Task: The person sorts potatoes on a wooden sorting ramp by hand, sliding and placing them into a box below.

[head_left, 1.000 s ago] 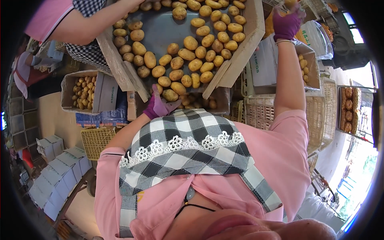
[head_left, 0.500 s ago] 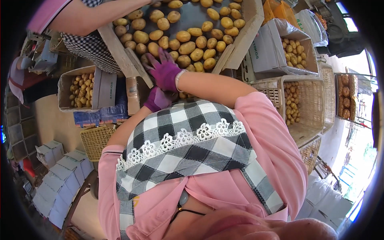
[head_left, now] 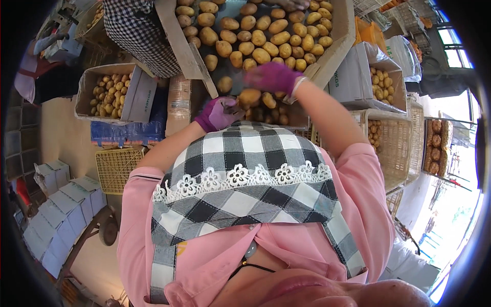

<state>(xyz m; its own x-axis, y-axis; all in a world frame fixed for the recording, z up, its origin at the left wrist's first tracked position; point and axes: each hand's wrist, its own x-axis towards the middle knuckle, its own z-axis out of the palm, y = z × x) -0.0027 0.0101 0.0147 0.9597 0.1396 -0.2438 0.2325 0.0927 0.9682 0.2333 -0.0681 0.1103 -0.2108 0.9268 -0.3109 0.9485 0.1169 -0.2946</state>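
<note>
My left hand (head_left: 220,111), in a purple glove, is curled at the tray's lower opening beside a potato (head_left: 249,96); what its fingers hold, if anything, is unclear. My purple-gloved right hand (head_left: 271,77) is over that opening, a little higher, its fingers smeared by motion. The wooden-sided sorting tray (head_left: 334,56) holds several potatoes (head_left: 258,37) on its dark bed. Below its opening, more potatoes (head_left: 270,101) lie in a container partly hidden by my hands and apron.
A co-worker in a checked apron (head_left: 133,36) stands upper left, a hand (head_left: 294,4) at the tray's far end. Potato boxes (head_left: 137,97) (head_left: 348,74) flank the tray. Plastic crates (head_left: 120,171) (head_left: 394,148) and stacked white cartons (head_left: 64,215) surround me. Another person (head_left: 33,77) is at far left.
My right hand came down from the raised right side onto the potatoes and now sits slightly right of that spot. Potatoes near the opening have moved downward. The view has shifted.
</note>
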